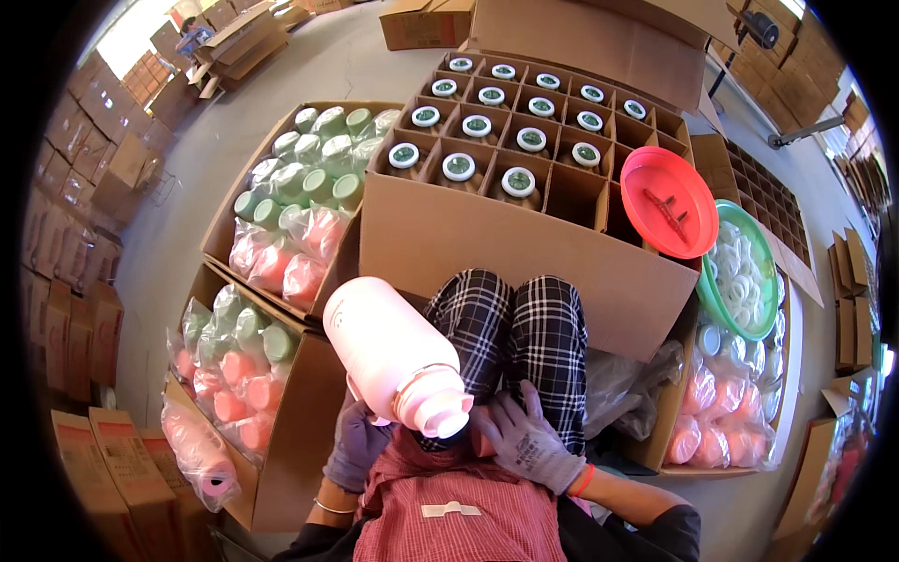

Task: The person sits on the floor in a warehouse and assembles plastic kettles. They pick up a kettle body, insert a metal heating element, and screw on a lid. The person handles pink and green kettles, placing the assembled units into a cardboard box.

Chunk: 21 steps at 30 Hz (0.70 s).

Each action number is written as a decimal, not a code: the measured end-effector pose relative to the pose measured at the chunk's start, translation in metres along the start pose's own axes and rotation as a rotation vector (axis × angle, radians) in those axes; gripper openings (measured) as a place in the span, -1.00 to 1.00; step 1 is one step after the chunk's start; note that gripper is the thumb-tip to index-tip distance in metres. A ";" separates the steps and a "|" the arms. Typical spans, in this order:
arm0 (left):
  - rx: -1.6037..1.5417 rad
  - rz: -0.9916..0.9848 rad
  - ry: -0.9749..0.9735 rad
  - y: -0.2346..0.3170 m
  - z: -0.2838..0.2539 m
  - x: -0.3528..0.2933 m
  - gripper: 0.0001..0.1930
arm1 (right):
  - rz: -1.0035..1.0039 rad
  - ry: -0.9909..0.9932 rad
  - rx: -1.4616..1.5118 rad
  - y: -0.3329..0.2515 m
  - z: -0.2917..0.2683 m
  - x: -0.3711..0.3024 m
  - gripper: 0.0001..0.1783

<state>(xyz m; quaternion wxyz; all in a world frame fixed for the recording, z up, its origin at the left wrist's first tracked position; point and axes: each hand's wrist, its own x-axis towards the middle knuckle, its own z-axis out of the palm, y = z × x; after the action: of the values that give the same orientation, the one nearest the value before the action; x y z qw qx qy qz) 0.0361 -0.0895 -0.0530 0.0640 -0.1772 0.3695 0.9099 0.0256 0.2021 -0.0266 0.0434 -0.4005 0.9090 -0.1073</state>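
Observation:
A large pink bottle is tilted across my lap, its capped end toward me. My left hand, in a grey glove, is closed on it at the strap or handle near its neck. My right hand, also gloved, rests low over my lap, beside the bottle's cap. Its fingers curl round a small reddish-pink piece, mostly hidden, whose kind I cannot make out. Beyond my knees stands a divided carton, with upright bottles with white rims and green tops in many of its compartments.
Cartons of bagged green-capped and pink bottles stand at my left, one bagged pink bottle leaning out. A red bowl with small dark red pieces sits on the divided carton's right corner. Beside it, a green basket holds white rings.

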 end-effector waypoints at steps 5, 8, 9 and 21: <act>-0.024 -0.036 0.031 0.000 0.031 -0.004 -0.62 | -0.030 0.567 0.156 0.013 -0.062 0.012 -0.21; -0.030 0.124 -0.030 -0.013 0.065 -0.004 -0.54 | -0.193 0.764 0.192 0.017 -0.086 0.040 -0.30; -0.014 0.233 -0.082 -0.018 0.074 0.001 -0.28 | -0.233 0.916 0.265 0.016 -0.083 0.051 -0.33; 0.519 0.790 -0.815 0.075 0.149 0.076 -0.51 | -0.092 0.307 0.992 0.118 -0.100 0.089 -0.49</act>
<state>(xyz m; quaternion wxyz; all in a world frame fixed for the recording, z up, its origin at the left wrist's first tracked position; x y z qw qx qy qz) -0.0944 -0.0406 0.0663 -0.1005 0.3555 0.5622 0.7399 -0.1356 0.2298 0.0448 0.0896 -0.3508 0.7261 -0.5845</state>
